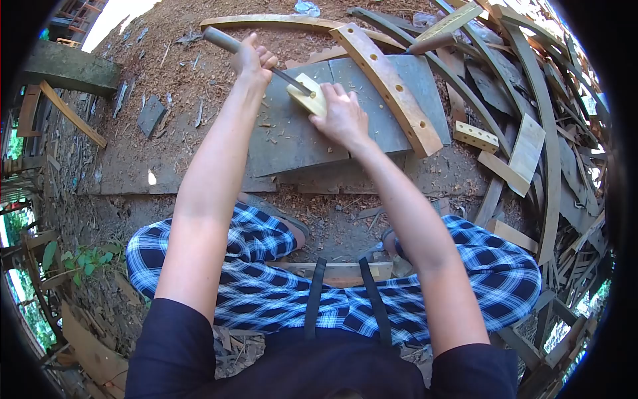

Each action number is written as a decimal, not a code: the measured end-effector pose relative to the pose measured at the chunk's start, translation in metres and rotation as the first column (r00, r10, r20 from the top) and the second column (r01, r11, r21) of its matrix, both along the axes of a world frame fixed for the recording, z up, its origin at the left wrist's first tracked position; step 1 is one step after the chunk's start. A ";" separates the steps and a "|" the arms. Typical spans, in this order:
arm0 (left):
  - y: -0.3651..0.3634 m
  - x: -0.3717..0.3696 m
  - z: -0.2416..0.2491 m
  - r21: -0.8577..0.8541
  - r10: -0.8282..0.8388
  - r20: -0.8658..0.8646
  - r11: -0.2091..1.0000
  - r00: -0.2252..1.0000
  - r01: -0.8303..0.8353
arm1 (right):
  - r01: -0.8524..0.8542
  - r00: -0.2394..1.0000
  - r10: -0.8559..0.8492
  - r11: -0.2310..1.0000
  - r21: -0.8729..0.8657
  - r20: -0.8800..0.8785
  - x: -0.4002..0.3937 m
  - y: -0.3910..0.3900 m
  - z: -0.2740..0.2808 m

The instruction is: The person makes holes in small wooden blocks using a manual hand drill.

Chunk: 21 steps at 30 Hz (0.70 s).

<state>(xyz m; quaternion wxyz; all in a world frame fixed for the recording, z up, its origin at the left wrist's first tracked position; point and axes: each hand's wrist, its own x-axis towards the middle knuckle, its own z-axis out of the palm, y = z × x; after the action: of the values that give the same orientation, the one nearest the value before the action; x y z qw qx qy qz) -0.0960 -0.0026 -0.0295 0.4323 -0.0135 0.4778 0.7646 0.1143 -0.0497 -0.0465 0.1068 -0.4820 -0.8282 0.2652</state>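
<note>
My left hand is wrapped round a long chisel with a thick grey handle and a thinner metal shaft. The shaft slants down to a small pale wood block, its tip at or beside a hole in the top; the exact contact is too small to tell. With fingers closed on the block's right end, my right hand holds it against a grey board. Right of that hand, a long wooden bar with a row of holes lies slantwise across the board.
A curved wooden strip lies behind the board. Another tool with a wooden handle rests at upper right. A holed block and piled wood strips fill the right side. Wood chips cover the ground; a concrete beam stands left.
</note>
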 end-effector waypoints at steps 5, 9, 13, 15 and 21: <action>-0.009 0.016 0.045 0.116 -0.003 -0.197 0.993 0.980 0.026 | -0.218 0.965 0.208 0.975 0.050 0.159 -0.003 0.043 0.005; -0.007 0.044 0.062 0.162 -0.054 -0.412 0.978 0.909 0.131 | -0.288 0.947 0.295 0.955 -0.072 0.130 -0.010 0.055 -0.004; -0.004 0.065 0.060 0.170 -0.165 -0.479 0.946 0.862 0.276 | -0.310 0.938 0.319 0.947 -0.081 0.136 -0.011 0.057 -0.005; -0.003 0.069 0.056 0.132 -0.192 -0.509 0.946 0.839 0.297 | -0.317 0.935 0.326 0.945 -0.081 0.138 -0.010 0.060 -0.004; 0.001 0.066 0.050 0.094 -0.340 -0.519 0.889 0.784 0.447 | -0.348 0.928 0.357 0.933 -0.094 0.109 -0.008 0.060 -0.005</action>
<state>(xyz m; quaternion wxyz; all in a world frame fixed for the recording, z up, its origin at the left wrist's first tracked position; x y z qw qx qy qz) -0.0302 -0.0020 0.0207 0.4466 0.3270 0.4791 0.6812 0.1067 0.0103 -0.0515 -0.0119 -0.3442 -0.8962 0.2797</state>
